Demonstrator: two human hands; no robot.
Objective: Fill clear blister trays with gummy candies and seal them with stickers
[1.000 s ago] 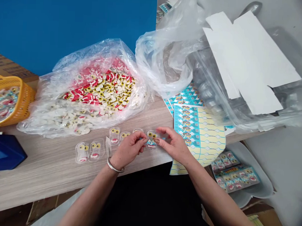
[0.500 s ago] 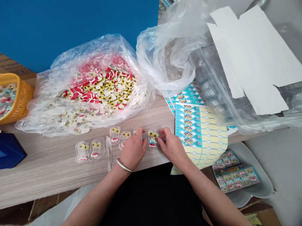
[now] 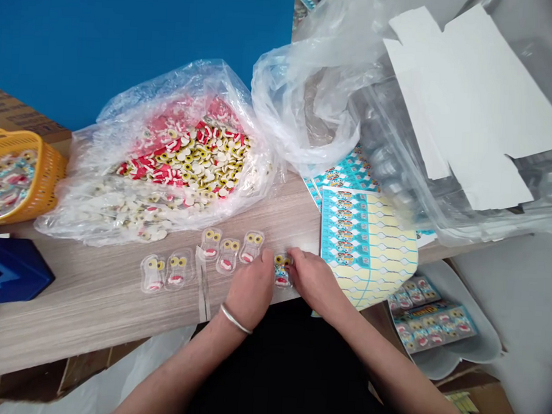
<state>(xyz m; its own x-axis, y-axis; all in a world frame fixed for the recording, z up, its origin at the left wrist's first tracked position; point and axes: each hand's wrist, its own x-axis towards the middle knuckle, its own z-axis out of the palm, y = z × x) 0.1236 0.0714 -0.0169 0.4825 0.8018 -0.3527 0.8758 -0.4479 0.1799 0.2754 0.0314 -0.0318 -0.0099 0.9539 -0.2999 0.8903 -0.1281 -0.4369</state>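
Between my two hands is a small clear plastic blister shell (image 3: pixel 282 280) with yellow eyes, red lips and a blue printed sticker wrapped over its middle. My left hand (image 3: pixel 253 291), with a silvery bangle at the wrist, is closed at the shell's left edge. On the right edge, the bent thumb and fingers of my right hand (image 3: pixel 316 283) press against it. Just left of my hands lie three similar shells, the nearest a clear shell (image 3: pixel 251 247) without a sticker. Further left are two more shells (image 3: pixel 177 270), beside a pair of metal tweezers (image 3: pixel 203 289).
Behind the shells spreads a large plastic bag (image 3: pixel 205 161) of loose eye and lip pieces. Sticker sheets (image 3: pixel 388 248) lie right of my hands. A yellow basket (image 3: pixel 48 179) and a blue holder (image 3: pixel 21 275) stand left. A grey bin (image 3: pixel 486 320) with packed cards sits lower right.
Both hands have come slightly closer to my body with the stickered shell. My left hand has uncovered the shell behind it, and its fingers are more closed.
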